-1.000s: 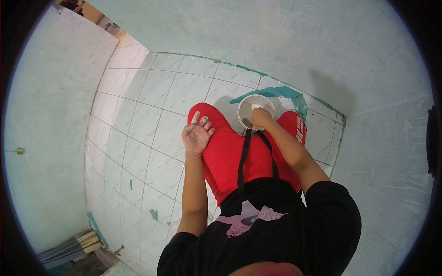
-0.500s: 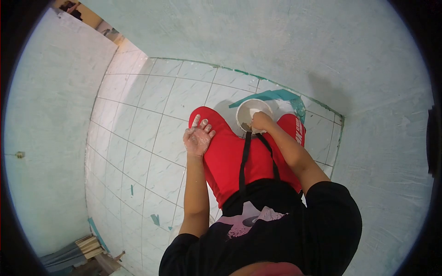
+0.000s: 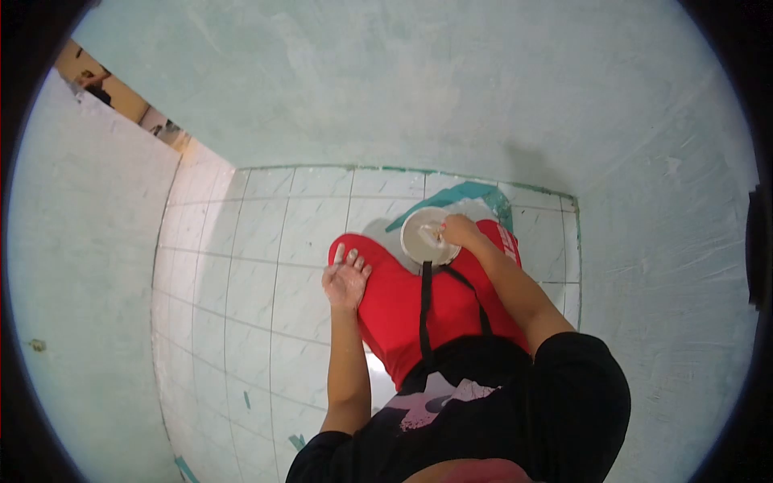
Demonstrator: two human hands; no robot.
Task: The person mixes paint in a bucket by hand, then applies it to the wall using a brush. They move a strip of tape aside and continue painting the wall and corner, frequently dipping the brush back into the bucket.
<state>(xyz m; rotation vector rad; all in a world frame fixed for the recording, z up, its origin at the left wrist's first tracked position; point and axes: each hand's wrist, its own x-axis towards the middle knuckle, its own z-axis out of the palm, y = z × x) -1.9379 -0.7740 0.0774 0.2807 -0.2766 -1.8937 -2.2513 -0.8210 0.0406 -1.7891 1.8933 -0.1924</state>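
My left hand (image 3: 346,284) rests palm up on my left leg, its fingers apart and smeared with white paste. Nothing is in it. A white bucket (image 3: 408,249) stands on the floor between my legs, with whitish material (image 3: 425,234) inside. My right hand (image 3: 460,231) is at the bucket's right rim, closed on what looks like a putty knife (image 3: 439,234). Only a small part of this tool shows, over the bucket's opening, and its handle is hidden by my fingers.
Behind the bucket, a teal sheet (image 3: 451,196) lies along the wall's foot. Plastered walls (image 3: 403,88) enclose the pale tiled floor (image 3: 250,314). Black straps (image 3: 426,314) hang over my red trousers. Small teal scraps (image 3: 297,442) lie at lower left; a doorway gap (image 3: 121,92) shows at upper left.
The view has tilted up, so the floor and bucket sit lower. The tool in my right hand has shifted from the bucket's near side toward its right side. My left hand stays on my leg.
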